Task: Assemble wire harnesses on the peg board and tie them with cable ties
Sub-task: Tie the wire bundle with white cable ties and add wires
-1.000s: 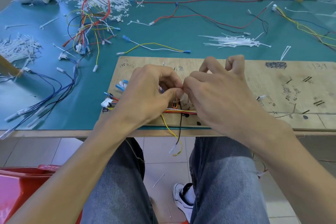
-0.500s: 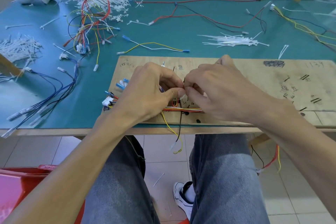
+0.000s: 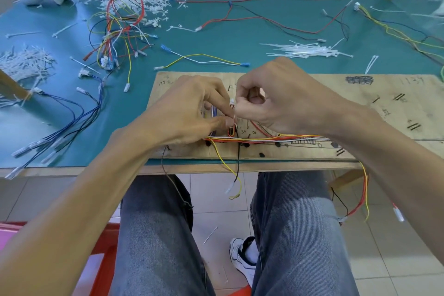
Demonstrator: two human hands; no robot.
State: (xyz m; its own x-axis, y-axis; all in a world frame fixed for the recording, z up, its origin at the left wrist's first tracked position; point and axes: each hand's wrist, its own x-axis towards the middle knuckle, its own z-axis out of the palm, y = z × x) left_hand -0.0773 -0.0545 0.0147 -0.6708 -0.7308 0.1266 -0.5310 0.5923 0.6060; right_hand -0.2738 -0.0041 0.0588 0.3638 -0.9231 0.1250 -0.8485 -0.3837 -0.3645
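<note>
One cable tie between both grips

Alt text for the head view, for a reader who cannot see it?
Two hands meet over a peg board: left hand and right hand pinch a small white part, too small to identify, above a wire bundle of red, yellow and white strands. Beyond, loose wires and a pile of cable ties lie on the green table.
</note>
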